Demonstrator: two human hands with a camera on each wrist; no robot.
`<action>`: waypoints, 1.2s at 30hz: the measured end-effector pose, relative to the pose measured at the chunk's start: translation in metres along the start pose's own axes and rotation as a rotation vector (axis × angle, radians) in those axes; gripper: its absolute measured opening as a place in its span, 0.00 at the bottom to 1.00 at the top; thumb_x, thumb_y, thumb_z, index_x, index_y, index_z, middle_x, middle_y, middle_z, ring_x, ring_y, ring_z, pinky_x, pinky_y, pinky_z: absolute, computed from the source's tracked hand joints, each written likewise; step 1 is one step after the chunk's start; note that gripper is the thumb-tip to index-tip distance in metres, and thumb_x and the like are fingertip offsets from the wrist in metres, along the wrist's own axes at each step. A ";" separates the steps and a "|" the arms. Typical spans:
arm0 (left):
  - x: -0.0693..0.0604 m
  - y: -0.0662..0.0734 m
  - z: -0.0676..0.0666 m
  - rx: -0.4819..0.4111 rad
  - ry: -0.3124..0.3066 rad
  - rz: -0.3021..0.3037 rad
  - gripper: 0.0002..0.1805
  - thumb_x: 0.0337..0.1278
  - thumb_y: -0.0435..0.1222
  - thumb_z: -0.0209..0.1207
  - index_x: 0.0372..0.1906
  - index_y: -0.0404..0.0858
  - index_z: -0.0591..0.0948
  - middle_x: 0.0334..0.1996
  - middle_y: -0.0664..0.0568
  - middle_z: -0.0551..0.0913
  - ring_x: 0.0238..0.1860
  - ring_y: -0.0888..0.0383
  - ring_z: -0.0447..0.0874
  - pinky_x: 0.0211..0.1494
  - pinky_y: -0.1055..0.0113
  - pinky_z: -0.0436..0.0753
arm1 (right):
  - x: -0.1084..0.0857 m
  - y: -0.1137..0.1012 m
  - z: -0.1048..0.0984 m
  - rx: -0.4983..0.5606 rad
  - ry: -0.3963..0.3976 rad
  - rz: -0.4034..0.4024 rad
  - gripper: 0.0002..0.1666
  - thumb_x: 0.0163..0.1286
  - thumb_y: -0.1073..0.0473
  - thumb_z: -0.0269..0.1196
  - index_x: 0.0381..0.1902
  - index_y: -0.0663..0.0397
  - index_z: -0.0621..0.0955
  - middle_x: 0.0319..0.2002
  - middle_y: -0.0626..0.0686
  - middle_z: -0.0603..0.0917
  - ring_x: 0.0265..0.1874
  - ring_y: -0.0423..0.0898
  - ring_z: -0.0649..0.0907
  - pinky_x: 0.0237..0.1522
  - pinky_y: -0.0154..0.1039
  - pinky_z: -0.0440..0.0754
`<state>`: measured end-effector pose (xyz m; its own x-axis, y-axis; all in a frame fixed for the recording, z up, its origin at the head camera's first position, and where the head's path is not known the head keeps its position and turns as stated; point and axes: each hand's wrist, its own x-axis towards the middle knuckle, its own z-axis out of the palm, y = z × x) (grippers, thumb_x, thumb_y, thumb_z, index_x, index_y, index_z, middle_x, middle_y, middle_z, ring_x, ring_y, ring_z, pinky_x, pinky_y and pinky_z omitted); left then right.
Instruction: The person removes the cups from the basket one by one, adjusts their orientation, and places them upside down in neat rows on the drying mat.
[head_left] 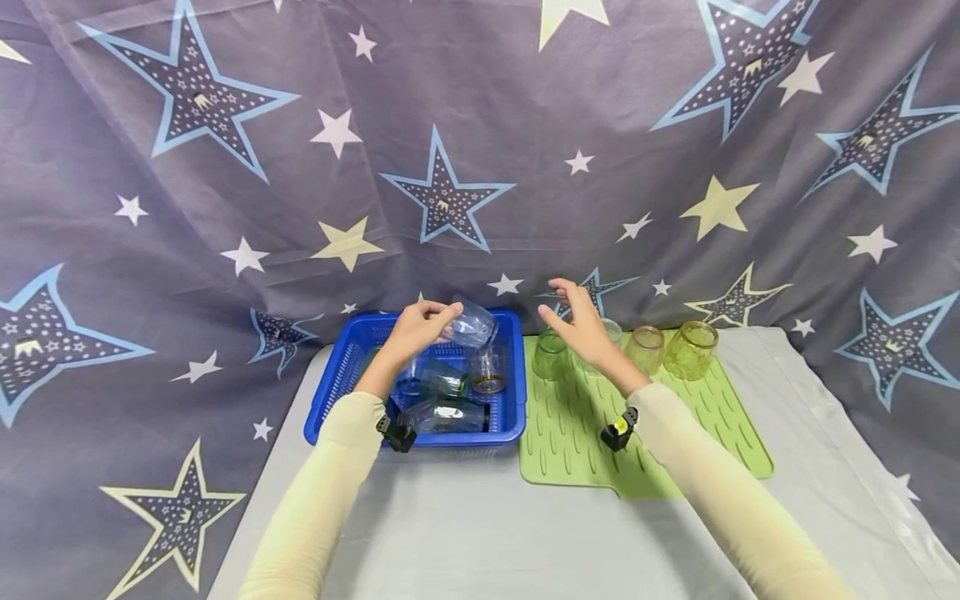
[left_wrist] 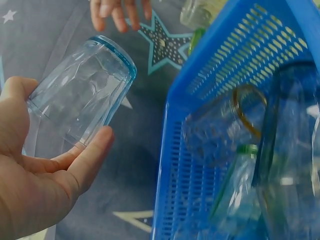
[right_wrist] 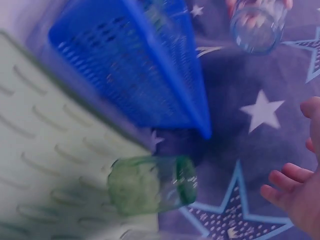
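My left hand [head_left: 417,332] grips a clear, blue-tinted drinking glass [head_left: 474,325], which is tilted above the back of a blue basket [head_left: 347,342]. In the left wrist view the thumb and fingers hold one end of this glass [left_wrist: 82,90], while its blue-edged end points away. Between the basket and the standing glasses, my right hand [head_left: 588,337] hovers with fingers spread and nothing in them. A green glass [head_left: 551,357] stands just beneath that hand on a green drying mat [head_left: 570,450].
Several more glasses lie inside the basket, among them an amber-rimmed glass [head_left: 488,371] and a dark-ended glass [head_left: 444,416]. Along the mat's back edge stand a pinkish glass [head_left: 646,348] and a yellow glass [head_left: 692,350]. A star-patterned curtain [head_left: 465,100] hangs behind the white table [head_left: 465,525].
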<state>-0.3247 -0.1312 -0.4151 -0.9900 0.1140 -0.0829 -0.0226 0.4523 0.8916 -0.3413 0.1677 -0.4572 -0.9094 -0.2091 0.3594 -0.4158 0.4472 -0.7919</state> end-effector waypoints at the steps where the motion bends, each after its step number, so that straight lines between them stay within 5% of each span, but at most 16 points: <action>1: 0.001 0.000 0.002 -0.020 0.001 -0.005 0.34 0.69 0.56 0.59 0.64 0.32 0.76 0.52 0.36 0.85 0.50 0.42 0.87 0.59 0.52 0.86 | 0.000 -0.004 0.000 0.028 0.006 -0.001 0.33 0.76 0.53 0.61 0.73 0.58 0.67 0.64 0.70 0.70 0.63 0.64 0.73 0.63 0.58 0.74; 11: 0.010 0.008 0.022 -0.259 -0.011 -0.027 0.36 0.69 0.54 0.58 0.69 0.32 0.72 0.66 0.39 0.74 0.64 0.46 0.77 0.66 0.56 0.82 | 0.004 -0.035 -0.001 0.196 0.041 -0.017 0.31 0.77 0.56 0.60 0.72 0.58 0.67 0.67 0.70 0.69 0.66 0.66 0.74 0.64 0.62 0.75; 18: 0.013 0.014 0.039 -0.493 -0.033 -0.035 0.33 0.72 0.49 0.55 0.67 0.27 0.71 0.49 0.42 0.84 0.47 0.56 0.86 0.63 0.59 0.84 | 0.002 -0.055 0.004 0.271 0.041 -0.048 0.30 0.77 0.58 0.59 0.73 0.60 0.67 0.67 0.70 0.69 0.65 0.68 0.74 0.65 0.65 0.73; 27: 0.014 0.020 0.057 -0.644 -0.102 -0.053 0.37 0.73 0.51 0.50 0.71 0.25 0.67 0.61 0.29 0.78 0.47 0.57 0.87 0.64 0.58 0.83 | -0.003 -0.072 0.013 0.089 0.074 -0.236 0.30 0.72 0.54 0.63 0.70 0.52 0.72 0.65 0.61 0.71 0.64 0.62 0.73 0.66 0.59 0.74; 36: 0.013 0.025 0.069 -0.726 -0.144 -0.025 0.26 0.73 0.54 0.48 0.47 0.33 0.80 0.40 0.49 0.86 0.43 0.59 0.88 0.68 0.54 0.80 | -0.002 -0.075 0.020 -0.013 0.124 -0.370 0.26 0.70 0.56 0.65 0.64 0.55 0.77 0.64 0.58 0.73 0.64 0.54 0.73 0.68 0.55 0.71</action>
<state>-0.3284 -0.0580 -0.4248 -0.9611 0.2487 -0.1202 -0.1808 -0.2372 0.9545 -0.3085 0.1175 -0.4080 -0.6912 -0.2521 0.6773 -0.7153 0.3724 -0.5913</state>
